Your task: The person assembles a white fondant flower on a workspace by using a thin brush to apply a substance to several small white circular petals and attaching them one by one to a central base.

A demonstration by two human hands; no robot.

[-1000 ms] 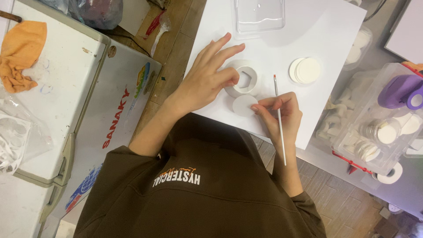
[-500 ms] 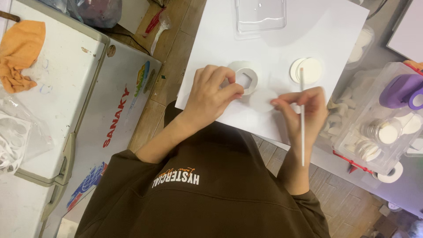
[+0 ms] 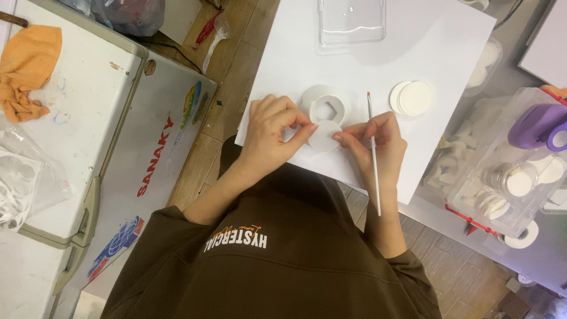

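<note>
Head view, looking down on a person in a brown top seated at a white board [image 3: 449, 53]. Both hands meet on a white paper disc [image 3: 323, 137] near the board's front edge. The left hand [image 3: 273, 133] is closed in a pinch, thumb and forefinger tips on the disc's rim at about 9 o'clock. The right hand [image 3: 378, 139] grips the opposite rim at about 3 o'clock with its fingertips and also carries a thin brush [image 3: 374, 155]. The brush's long axis runs almost 12 to 6 o'clock, its reddish tip toward 12, its handle trailing over the wrist toward 6. The disc thus lies between the two hands, about equally near to each. It lies at 6 o'clock from, and just touching or overlapping, a white ring with a cut-out centre [image 3: 326, 106]; which of the two lies on top cannot be told. A stack of white discs [image 3: 411, 98] sits at about 2 o'clock from the right hand, well apart from it. A clear plastic tray [image 3: 351, 22] rests at 12 o'clock on the board's far edge. Off the board, at 3 o'clock, stand clear bins of round white pieces [image 3: 508, 177] and a purple tool [image 3: 540, 125]. At 9 o'clock, an orange cloth [image 3: 29, 65] lies on a white chest lid [image 3: 94, 100].
</note>
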